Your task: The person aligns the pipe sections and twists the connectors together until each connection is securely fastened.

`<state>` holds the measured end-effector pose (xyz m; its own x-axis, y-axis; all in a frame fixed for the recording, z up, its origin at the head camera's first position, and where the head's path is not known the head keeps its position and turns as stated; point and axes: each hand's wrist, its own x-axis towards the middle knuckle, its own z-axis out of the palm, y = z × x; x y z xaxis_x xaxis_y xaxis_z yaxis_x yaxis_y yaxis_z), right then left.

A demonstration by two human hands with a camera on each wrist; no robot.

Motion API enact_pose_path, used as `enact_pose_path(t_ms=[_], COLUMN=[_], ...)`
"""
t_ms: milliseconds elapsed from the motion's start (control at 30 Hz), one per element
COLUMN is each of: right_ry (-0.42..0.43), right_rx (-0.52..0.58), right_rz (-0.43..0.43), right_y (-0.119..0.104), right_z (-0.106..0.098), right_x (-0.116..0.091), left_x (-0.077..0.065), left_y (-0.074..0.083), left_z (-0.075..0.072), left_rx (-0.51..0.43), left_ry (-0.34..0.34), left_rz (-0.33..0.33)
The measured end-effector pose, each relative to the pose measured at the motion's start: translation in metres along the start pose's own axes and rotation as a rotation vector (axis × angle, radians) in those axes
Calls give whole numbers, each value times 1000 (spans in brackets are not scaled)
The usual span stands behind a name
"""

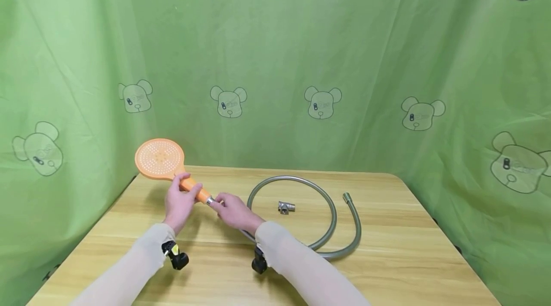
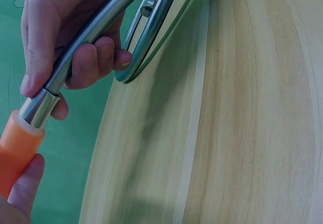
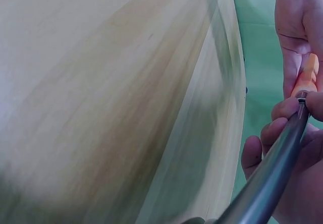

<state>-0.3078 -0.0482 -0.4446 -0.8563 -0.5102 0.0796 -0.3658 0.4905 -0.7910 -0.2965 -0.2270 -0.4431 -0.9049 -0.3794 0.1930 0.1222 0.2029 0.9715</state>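
Note:
An orange shower head (image 1: pixel 159 158) with a pale perforated face is held up over the table's far left part. My left hand (image 1: pixel 180 203) grips its orange handle (image 2: pixel 17 146). At the handle's lower end is a silver metal connector (image 2: pixel 39 108), where a grey shower hose (image 3: pixel 272 173) meets it. My right hand (image 1: pixel 234 211) pinches the hose just beside that connector, thumb on one side and fingers on the other, as the left wrist view (image 2: pixel 65 32) shows. From there the hose runs down behind my right wrist. Whether the joint is tight cannot be told.
The rest of the grey hose (image 1: pixel 333 220) loops over the wooden table (image 1: pixel 409 258), its free metal end (image 1: pixel 347 197) at the right. A small metal tee valve (image 1: pixel 285 207) lies inside the loop. Green printed curtain (image 1: pixel 275 48) hangs behind and at both sides.

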Motion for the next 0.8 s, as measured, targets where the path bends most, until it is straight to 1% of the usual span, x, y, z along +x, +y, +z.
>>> enact_pose_path(t_ms=[100, 233, 333, 467, 600, 800], right_ry=[-7, -14, -1, 22, 15, -4], right_rx=[33, 88, 76, 26, -6, 86], right_rz=[25, 44, 29, 7, -5, 51], right_y=[1, 4, 3, 0, -2, -1], right_z=[0, -1, 0, 0, 0, -3], right_x=[0, 0, 0, 1, 2, 0], left_x=[0, 0, -1, -2, -3, -2], left_y=[0, 0, 3, 6, 6, 4], left_z=[0, 0, 1, 1, 1, 3], left_rx=[-23, -18, -8, -9, -19, -46], left_ry=[-5, -4, -1, 3, 3, -11], left_rz=[-9, -23, -17, -10, -10, -24])
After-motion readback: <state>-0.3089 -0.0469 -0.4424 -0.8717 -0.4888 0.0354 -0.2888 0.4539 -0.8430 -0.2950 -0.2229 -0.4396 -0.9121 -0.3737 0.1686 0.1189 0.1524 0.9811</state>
